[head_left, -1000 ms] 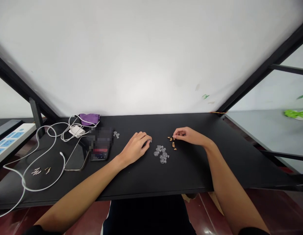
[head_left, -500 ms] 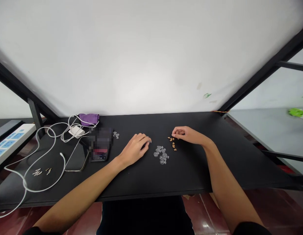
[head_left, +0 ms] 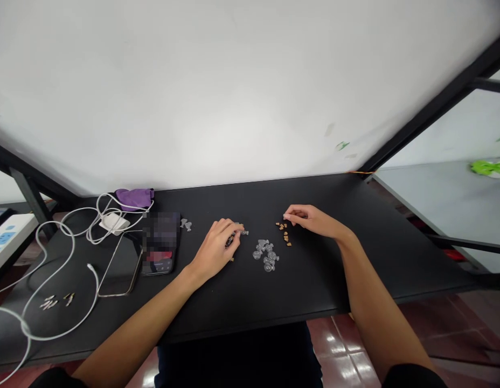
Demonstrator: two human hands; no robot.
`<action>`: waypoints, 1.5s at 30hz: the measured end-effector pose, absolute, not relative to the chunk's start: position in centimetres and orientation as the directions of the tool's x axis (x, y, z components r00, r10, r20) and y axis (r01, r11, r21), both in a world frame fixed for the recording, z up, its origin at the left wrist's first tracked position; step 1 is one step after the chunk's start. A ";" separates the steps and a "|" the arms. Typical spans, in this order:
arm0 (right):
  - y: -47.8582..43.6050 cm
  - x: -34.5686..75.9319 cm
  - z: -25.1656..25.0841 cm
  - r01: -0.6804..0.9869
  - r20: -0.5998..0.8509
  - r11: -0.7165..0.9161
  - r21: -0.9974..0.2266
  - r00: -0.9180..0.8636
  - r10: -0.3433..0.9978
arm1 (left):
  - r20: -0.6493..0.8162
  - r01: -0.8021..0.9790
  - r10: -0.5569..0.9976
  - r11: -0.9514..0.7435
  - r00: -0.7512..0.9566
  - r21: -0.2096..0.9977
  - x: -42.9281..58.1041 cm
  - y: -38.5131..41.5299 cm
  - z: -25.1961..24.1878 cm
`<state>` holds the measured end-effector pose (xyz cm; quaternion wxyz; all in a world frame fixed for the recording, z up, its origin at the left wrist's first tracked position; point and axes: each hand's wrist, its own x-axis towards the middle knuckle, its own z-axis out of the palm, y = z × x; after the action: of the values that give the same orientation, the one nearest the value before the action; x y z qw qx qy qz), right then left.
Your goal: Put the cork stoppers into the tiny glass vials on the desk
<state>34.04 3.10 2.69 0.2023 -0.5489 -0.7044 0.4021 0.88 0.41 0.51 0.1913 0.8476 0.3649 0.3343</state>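
Note:
Near the middle of the black table my left hand (head_left: 218,246) rests with its fingers curled down and the thumb close to them. At its fingertips is a small clear bottle (head_left: 244,233). Glints and tan bits show beneath the palm, mostly hidden. A loose cluster of small clear bottles (head_left: 270,255) lies to the right of this hand. Past them are several small tan cork-like pieces (head_left: 286,236). My right hand (head_left: 304,218) is pinched just above and right of those pieces. A tiny pale speck shows at its fingertips, too small to name.
To the left lie two phones (head_left: 119,265) (head_left: 163,250), a white cable (head_left: 72,248) with a charger (head_left: 114,222), and a purple cloth (head_left: 134,198). A few clear pieces (head_left: 186,224) sit beside the dark phone. Small pale bits (head_left: 50,303) lie farther left. A white wall rises behind.
The view has shifted slightly. My left hand has drawn back a little to the left, and more clear and tan bits show beneath it. The right fingers are pressed closer together.

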 end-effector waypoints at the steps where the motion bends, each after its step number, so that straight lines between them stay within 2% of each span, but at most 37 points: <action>1: 3.1 34.1 2.6 0.606 -0.152 0.078 -0.791 -0.319 0.936 | 0.429 0.494 0.753 -0.654 0.500 0.573 0.8 0.5 0.5; 10: 2.9 34.1 2.7 0.612 -0.151 0.098 -0.785 -0.342 0.927 | 0.465 0.491 0.738 -0.673 0.489 0.553 0.9 0.4 0.5; 18: 3.0 34.1 2.5 0.575 -0.132 0.083 -0.814 -0.321 0.938 | 0.453 0.473 0.778 -0.626 0.435 0.620 0.9 0.5 0.3; 28: 2.7 33.9 2.9 0.603 -0.103 0.146 -0.784 -0.359 0.928 | 0.499 0.539 0.754 -0.655 0.427 0.529 0.9 0.9 0.2; 31: 2.7 33.9 2.7 0.599 -0.123 0.120 -0.792 -0.349 0.929 | 0.493 0.553 0.752 -0.657 0.437 0.513 0.8 1.3 0.2; 33: 2.7 33.8 2.1 0.595 -0.083 0.130 -0.793 -0.318 0.945 | 0.482 0.544 0.737 -0.676 0.475 0.497 0.7 1.4 0.1; 38: 2.1 32.3 -0.2 0.626 0.183 0.230 -0.745 -0.140 0.973 | 0.458 0.560 0.742 -0.670 0.490 0.487 0.6 1.4 -0.4; 45: 1.8 30.7 -1.0 0.626 0.320 0.330 -0.707 -0.133 0.938 | 0.418 0.582 0.747 -0.664 0.516 0.469 0.6 1.4 -0.7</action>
<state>30.67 1.82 -1.00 0.3759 -0.5405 -0.7235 0.2075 0.63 1.38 -0.66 0.1362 0.8600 0.3864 0.3042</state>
